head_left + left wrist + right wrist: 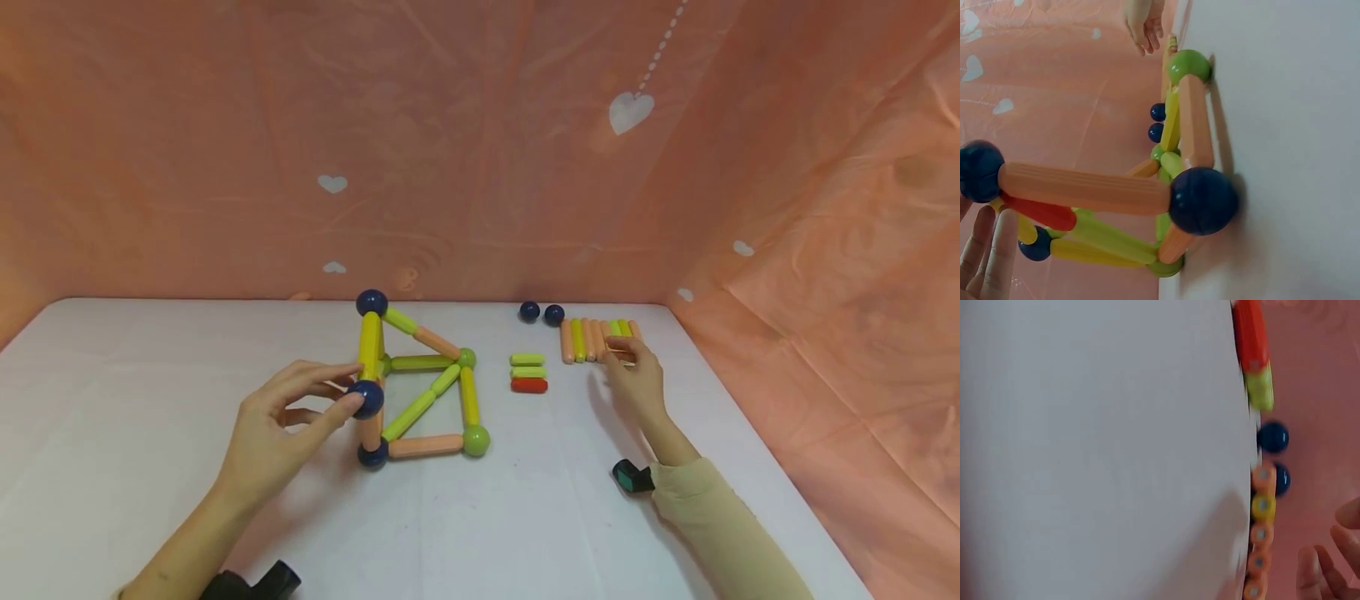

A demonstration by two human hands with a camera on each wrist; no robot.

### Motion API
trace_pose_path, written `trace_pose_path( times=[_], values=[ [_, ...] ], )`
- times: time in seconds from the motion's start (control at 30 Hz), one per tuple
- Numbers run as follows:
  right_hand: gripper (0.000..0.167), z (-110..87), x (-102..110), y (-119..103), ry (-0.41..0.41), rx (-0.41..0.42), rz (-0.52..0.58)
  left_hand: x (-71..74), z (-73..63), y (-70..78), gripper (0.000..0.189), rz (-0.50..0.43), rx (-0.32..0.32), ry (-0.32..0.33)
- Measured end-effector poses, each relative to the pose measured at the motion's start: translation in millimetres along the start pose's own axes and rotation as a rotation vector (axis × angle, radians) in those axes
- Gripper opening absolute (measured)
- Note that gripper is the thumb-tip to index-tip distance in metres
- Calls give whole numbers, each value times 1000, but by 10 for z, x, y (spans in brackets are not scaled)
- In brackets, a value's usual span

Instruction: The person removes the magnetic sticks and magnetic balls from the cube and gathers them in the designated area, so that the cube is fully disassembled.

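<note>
My left hand point(272, 429) pinches a dark blue ball point(367, 399) between thumb and fingers. That ball tops an upright orange rod point(1085, 187) of a frame built from magnetic rods and balls. Another dark blue ball point(372, 452) sits at the rod's foot on the table. Green balls point(476, 440) join orange, yellow and green rods in the lower part, and a third dark blue ball point(372, 303) stands at the raised far corner. Over a row of loose rods point(590, 342), my right hand point(637, 382) hovers with relaxed fingers, nothing between them.
Two loose dark blue balls point(529, 312) lie by the row's far left end. Between frame and row are two short green rods point(528, 359) and a red rod point(529, 386). An orange cloth point(480, 150) with white hearts hangs behind the white table point(135, 375).
</note>
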State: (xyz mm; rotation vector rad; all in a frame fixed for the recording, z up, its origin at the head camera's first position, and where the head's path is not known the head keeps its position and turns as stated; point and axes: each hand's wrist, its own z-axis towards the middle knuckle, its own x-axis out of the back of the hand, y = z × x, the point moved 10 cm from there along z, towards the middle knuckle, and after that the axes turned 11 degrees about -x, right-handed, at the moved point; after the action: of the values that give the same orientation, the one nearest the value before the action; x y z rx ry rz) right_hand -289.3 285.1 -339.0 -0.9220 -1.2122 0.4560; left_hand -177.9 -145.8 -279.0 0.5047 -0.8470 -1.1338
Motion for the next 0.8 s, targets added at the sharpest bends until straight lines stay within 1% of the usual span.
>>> trace_pose_path(
  times=[0.13,0.23,0.4,0.53,0.67,0.8],
  values=[
    [31,-101,-162,-104,-92,27,26,68,100,-34,25,50,1,37],
    [32,-190,-286,-175,-166,36,33,95,182,-84,24,64,15,61],
    [30,-347,-445,-313,-247,87,90,70,288,-145,26,54,26,72],
    [30,-473,-567,-407,-323,131,128,13,358,-220,29,39,34,60],
    [32,-590,-731,-477,-451,133,142,-58,437,-324,34,-6,63,27],
    [35,-726,-928,-534,-610,143,157,-133,511,-416,41,-61,98,-23]
  ],
)
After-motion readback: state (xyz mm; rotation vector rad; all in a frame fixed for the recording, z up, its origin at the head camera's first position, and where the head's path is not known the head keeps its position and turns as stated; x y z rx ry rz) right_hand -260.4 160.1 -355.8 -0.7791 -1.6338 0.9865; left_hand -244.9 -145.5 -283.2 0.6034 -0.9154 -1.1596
